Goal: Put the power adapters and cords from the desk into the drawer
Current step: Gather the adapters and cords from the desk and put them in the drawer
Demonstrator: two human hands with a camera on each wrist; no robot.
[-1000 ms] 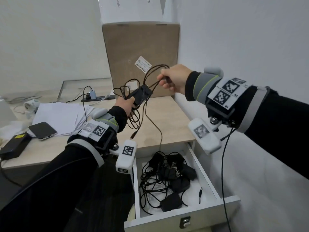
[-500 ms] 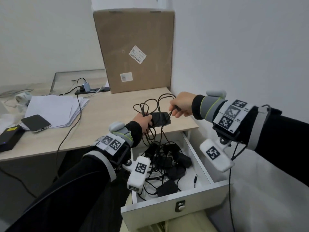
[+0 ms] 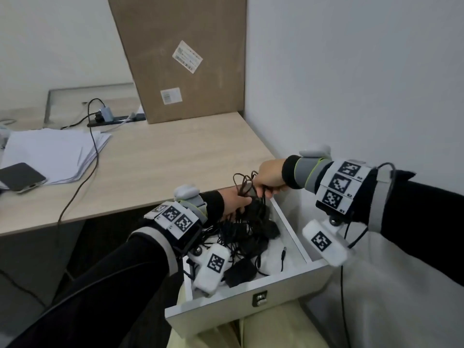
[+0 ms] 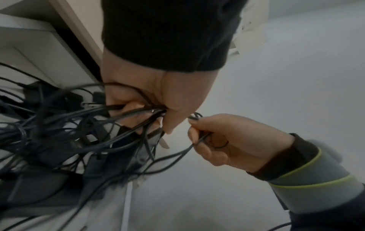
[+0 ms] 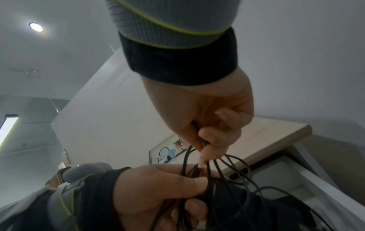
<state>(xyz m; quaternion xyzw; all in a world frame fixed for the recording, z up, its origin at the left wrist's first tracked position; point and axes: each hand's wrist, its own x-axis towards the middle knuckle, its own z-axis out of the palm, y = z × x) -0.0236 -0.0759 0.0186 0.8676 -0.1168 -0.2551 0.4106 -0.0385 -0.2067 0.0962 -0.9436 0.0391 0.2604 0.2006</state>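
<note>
Lowered since half a second ago: both hands with the black cord bundle (image 3: 247, 187), from desk (image 3: 160, 156) height to the open drawer (image 3: 288, 229). Left hand (image 3: 234, 203) curled round the cords above the drawer's back end; right hand (image 3: 270, 177) pinching the loops just beside it. Adapter pile (image 3: 251, 234) inside the drawer.

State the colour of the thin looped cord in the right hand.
Black; the thin looped cord pinched by the right hand shows best in the right wrist view.
</note>
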